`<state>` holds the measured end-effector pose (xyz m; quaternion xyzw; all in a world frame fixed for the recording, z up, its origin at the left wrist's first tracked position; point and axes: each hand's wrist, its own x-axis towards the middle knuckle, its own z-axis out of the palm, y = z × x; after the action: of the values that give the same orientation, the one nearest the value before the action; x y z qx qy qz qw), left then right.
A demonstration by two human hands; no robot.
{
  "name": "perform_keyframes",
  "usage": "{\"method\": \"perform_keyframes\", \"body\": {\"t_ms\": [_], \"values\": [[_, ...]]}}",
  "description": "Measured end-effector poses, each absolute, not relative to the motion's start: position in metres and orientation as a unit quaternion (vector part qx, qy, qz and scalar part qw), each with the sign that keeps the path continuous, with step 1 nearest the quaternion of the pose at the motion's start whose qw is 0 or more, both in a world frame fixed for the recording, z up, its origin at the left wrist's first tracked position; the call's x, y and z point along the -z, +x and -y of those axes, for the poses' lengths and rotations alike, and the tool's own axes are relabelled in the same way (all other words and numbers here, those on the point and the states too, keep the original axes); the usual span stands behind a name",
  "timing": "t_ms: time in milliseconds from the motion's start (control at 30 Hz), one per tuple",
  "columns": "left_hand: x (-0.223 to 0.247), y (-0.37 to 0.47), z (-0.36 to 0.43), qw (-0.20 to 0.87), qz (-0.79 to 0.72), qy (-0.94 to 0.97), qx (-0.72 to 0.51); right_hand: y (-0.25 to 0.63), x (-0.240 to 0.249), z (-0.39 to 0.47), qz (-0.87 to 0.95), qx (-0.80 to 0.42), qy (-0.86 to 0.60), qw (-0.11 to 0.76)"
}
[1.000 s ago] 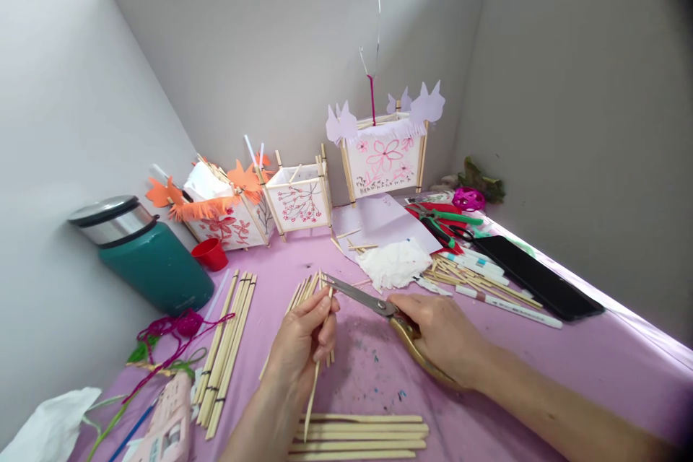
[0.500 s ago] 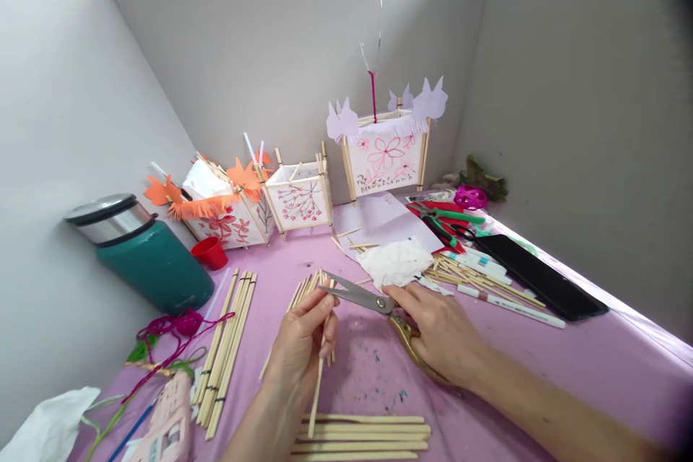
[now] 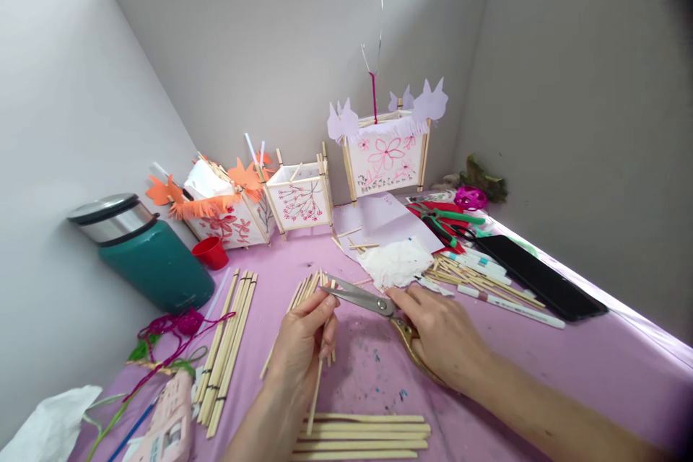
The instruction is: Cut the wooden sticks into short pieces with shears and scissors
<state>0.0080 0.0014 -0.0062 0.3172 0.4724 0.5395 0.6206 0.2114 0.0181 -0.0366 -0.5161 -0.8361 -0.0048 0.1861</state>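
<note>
Pinched a thin, seemingly wooden stick [image 3: 315, 398] in the left hand [image 3: 302, 330], running near to far. Gripped gold-handled metal scissors [image 3: 382, 304] in the right hand [image 3: 442, 338], pointing left.

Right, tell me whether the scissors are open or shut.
The scissors are open: their two blades spread apart beside the left hand.

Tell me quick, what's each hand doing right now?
Left hand: closed, pinching a thin wooden stick.
Right hand: closed around the handles of the scissors.
</note>
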Motion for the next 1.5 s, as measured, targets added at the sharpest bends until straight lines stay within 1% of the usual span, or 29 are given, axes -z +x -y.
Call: {"method": "perform_keyframes", "body": {"t_ms": [267, 467, 667, 767, 933, 1133, 1333, 1500], "values": [[0.007, 0.0082, -0.0005, 0.622, -0.477, 0.311, -0.537, 0.2109, 0.0385, -0.0184, 0.838, 0.033, -0.515, 0.177], [0.0055, 0.008, 0.001, 0.618, -0.486, 0.304, -0.538, 0.2098, 0.0375, -0.0186, 0.84, 0.01, -0.517, 0.162], [0.0051, 0.0069, 0.001, 0.612, -0.496, 0.29, -0.544, 0.2106, 0.0389, -0.0208, 0.842, -0.022, -0.514, 0.162], [0.0051, 0.0065, -0.0005, 0.613, -0.491, 0.291, -0.546, 0.2124, 0.0399, -0.0229, 0.845, -0.032, -0.504, 0.177], [0.0064, 0.0067, -0.0014, 0.618, -0.473, 0.316, -0.543, 0.2147, 0.043, -0.0246, 0.846, -0.018, -0.491, 0.208], [0.0065, 0.0074, -0.0007, 0.613, -0.487, 0.327, -0.53, 0.2135, 0.0449, -0.0236, 0.845, -0.013, -0.494, 0.202], [0.0093, 0.009, -0.0014, 0.623, -0.475, 0.334, -0.524, 0.212, 0.0416, -0.0208, 0.839, 0.026, -0.505, 0.2], [0.0101, 0.0094, -0.0005, 0.622, -0.484, 0.322, -0.524, 0.2103, 0.0416, -0.0211, 0.84, 0.013, -0.508, 0.189]]}}
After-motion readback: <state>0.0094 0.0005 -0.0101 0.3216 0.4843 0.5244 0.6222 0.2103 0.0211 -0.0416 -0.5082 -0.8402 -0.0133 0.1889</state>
